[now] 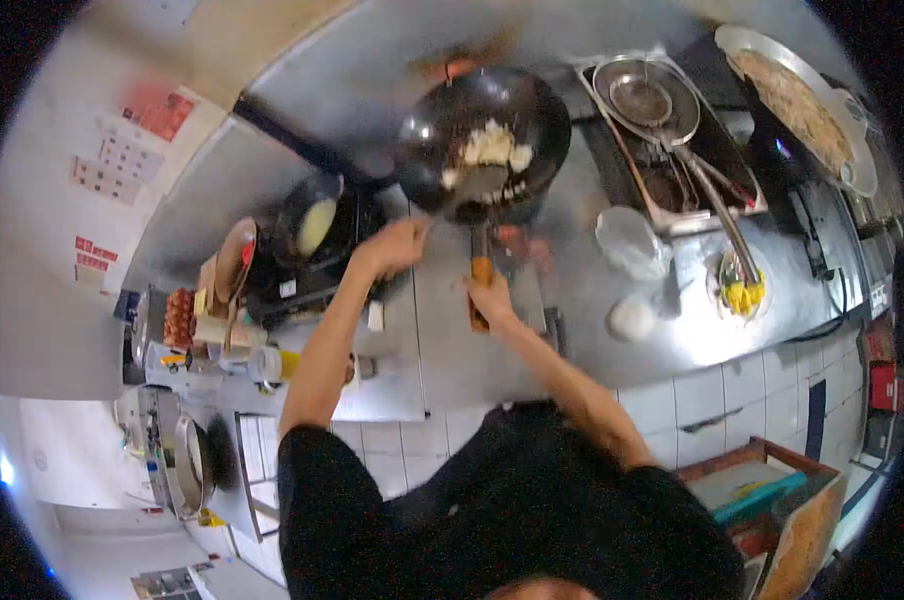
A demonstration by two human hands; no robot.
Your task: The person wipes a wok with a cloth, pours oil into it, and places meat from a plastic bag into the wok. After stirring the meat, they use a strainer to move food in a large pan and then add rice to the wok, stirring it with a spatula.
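Note:
A black wok (542,125) sits over the stove, with pale yellow and white food (492,147) in its middle. My right hand (489,300) is wrapped round the wooden end of the wok's handle (483,268). At the wok's near left rim, my left hand (392,248) is closed on the thin handle of what looks like a spatula (482,180). Its dark blade lies against the food. Blur hides part of this handle and the fingertips. To the left, a second dark pan (310,190) holds a pale, folded piece of food (318,224).
Right of the wok, strainers (640,98) rest over a fryer (662,190). A plastic bag (632,243), a white round item (632,318) and a bowl of yellow food (742,295) stand on the steel counter (582,330). Eggs (179,318) are stacked far left.

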